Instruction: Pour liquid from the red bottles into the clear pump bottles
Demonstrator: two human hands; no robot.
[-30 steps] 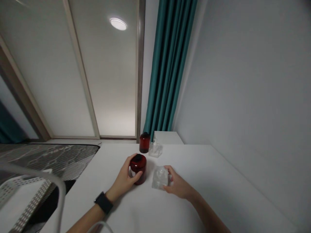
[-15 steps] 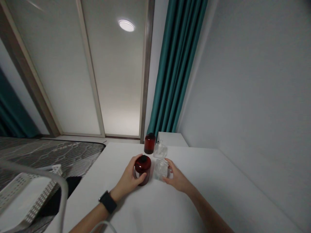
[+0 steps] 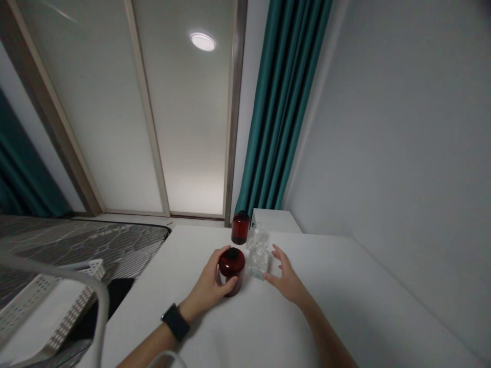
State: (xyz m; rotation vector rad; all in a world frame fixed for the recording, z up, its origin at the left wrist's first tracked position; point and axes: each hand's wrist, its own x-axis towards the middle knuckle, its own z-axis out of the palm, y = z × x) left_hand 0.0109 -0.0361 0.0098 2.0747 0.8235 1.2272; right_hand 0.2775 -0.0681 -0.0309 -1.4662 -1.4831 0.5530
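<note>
Near the middle of the white table [image 3: 184, 271], my left hand [image 3: 210, 281] is wrapped round a dark red bottle [image 3: 233, 263] with a black top, which stands upright. Just right of it stands a clear glass bottle [image 3: 258, 263]. My right hand [image 3: 286, 278] is beside that glass, fingers spread and apart from it or barely at its edge. Behind, a second clear glass bottle [image 3: 259, 236] and another dark red bottle [image 3: 240, 228] form a back row. A dark watch [image 3: 175, 322] is on my left wrist.
A white perforated basket [image 3: 57, 306] sits low at the left, with a curved grey bar [image 3: 100, 301] in front of it. A white cabinet [image 3: 276, 221] adjoins the table's far edge. Teal curtain [image 3: 284, 112] and a bare wall [image 3: 402, 153] rise behind and at right.
My right hand has loosened from the front clear glass bottle and moved slightly right, its fingers spreading. My left hand still holds the dark red bottle. The whole view has shifted a little.
</note>
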